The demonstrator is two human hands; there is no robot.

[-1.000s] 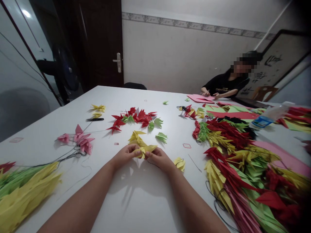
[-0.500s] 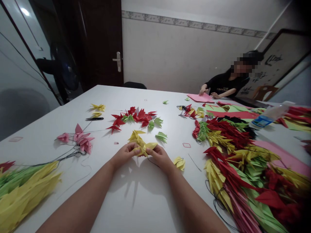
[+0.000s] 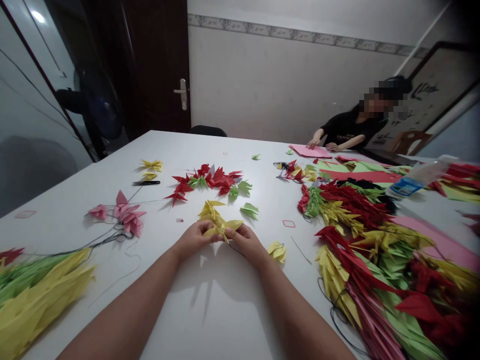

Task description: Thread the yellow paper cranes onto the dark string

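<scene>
Between my two hands is a yellow origami crane point(image 3: 222, 226), its pointed wings spread to both sides. My left hand point(image 3: 195, 238) pinches its left wing, and my right hand point(image 3: 244, 239) grips the right side near the body. A dark thread point(image 3: 236, 248) runs from under the crane toward my right hand. Just behind it sits another folded yellow piece point(image 3: 210, 209); whether the two touch I cannot tell. Close by lie a green folded piece point(image 3: 249, 211) and a yellow folded piece point(image 3: 277, 251). A thin needle-like rod point(image 3: 300, 250) rests to the right.
Red and green cranes point(image 3: 213, 180) lie beyond my hands. Pink cranes point(image 3: 129, 217) on black cord and small black snips point(image 3: 147, 183) are left. Strung cranes point(image 3: 375, 260) heap at right, near a plastic bottle point(image 3: 416, 180). Across the table, a person handles pink paper point(image 3: 313, 151).
The crane tilts slightly in my hands, and my left fingers have shifted a little along its wing. The person across the table has moved slightly.
</scene>
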